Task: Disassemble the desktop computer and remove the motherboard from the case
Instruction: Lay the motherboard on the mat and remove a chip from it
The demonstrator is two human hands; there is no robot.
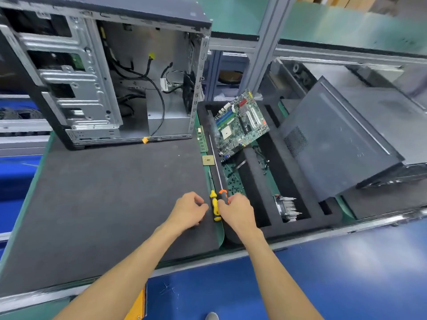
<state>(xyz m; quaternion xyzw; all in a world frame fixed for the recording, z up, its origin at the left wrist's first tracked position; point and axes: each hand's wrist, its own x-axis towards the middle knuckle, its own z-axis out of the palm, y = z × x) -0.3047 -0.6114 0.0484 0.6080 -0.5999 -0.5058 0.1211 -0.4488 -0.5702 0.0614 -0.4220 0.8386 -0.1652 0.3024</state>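
The desktop case (111, 72) stands upright at the back left with its side off; inside I see only loose cables and drive bays. The green motherboard (241, 125) leans in a black foam tray (298, 224) to the right of the case. Two screwdrivers lie along the mat's right edge, one with a yellow handle (215, 207) and one with an orange handle (223, 195) and a long shaft. My right hand (235, 212) grips the orange handle. My left hand (188, 210) rests on the dark mat just left of the yellow handle, loosely curled and holding nothing.
A CPU chip (208, 160) and a memory stick (201, 139) lie near the tray's left edge. Loose screws (233, 180) and a finned cooler (287, 207) sit in the tray. The case's side panel (335, 144) leans at the right. The dark mat (104, 204) covers the bench front.
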